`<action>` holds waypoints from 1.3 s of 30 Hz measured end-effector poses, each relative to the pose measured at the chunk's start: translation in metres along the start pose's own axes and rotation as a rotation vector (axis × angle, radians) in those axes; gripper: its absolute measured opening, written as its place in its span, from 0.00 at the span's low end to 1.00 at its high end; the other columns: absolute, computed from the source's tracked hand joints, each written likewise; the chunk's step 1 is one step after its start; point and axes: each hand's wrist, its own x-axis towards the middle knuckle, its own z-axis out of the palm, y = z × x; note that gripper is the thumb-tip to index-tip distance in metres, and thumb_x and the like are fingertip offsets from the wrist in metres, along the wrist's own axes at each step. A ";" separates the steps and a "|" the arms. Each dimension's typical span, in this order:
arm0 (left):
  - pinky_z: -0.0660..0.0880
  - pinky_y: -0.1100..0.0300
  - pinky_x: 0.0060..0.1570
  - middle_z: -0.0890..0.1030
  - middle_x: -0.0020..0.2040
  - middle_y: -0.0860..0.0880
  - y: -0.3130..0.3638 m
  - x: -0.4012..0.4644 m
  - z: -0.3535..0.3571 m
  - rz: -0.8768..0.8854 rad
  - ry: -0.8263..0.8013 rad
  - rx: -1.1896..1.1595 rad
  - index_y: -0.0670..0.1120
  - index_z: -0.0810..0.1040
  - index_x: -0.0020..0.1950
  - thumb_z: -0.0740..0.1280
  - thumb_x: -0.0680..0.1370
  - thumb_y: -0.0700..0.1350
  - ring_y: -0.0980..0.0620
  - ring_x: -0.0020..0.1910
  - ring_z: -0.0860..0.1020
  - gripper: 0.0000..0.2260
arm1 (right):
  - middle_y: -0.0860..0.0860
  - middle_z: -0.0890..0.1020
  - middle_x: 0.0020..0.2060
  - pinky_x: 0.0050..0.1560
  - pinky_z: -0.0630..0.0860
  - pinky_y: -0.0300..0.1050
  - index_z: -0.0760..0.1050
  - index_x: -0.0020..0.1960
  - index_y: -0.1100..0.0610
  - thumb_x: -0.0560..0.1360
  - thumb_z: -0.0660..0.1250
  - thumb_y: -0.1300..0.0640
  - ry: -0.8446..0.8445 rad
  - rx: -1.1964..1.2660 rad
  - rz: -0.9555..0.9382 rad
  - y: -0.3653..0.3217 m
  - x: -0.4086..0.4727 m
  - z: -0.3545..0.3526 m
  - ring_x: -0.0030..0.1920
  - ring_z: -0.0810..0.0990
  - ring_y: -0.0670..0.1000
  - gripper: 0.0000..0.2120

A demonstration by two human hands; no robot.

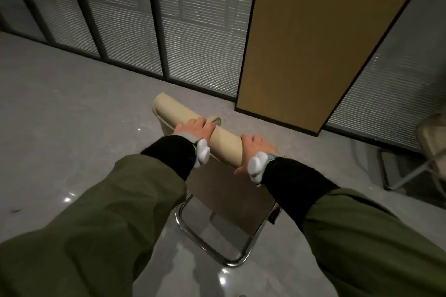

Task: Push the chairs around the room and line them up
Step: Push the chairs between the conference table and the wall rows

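A beige chair (225, 146) with a padded, rolled top edge and a chrome tube base stands right in front of me, seen from behind and above. My left hand (196, 129) grips the top of the backrest, fingers curled over its far side. My right hand (255, 149) grips the same top edge further right, thumb on the near side. Both wrists carry white devices, and green sleeves cover my arms. The seat is hidden behind the backrest.
A second beige chair (432, 142) with a metal frame stands at the right edge. Glass partitions with blinds (198, 31) and a tan door panel (313, 43) run along the far side. Glossy grey floor (72, 116) spreads to the left.
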 end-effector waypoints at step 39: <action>0.65 0.44 0.53 0.73 0.56 0.48 -0.024 -0.076 0.029 -0.171 -0.006 -0.038 0.53 0.66 0.54 0.72 0.58 0.70 0.43 0.58 0.70 0.34 | 0.53 0.73 0.55 0.44 0.70 0.50 0.64 0.65 0.44 0.55 0.80 0.41 -0.122 -0.077 -0.110 -0.053 -0.029 0.000 0.52 0.76 0.60 0.43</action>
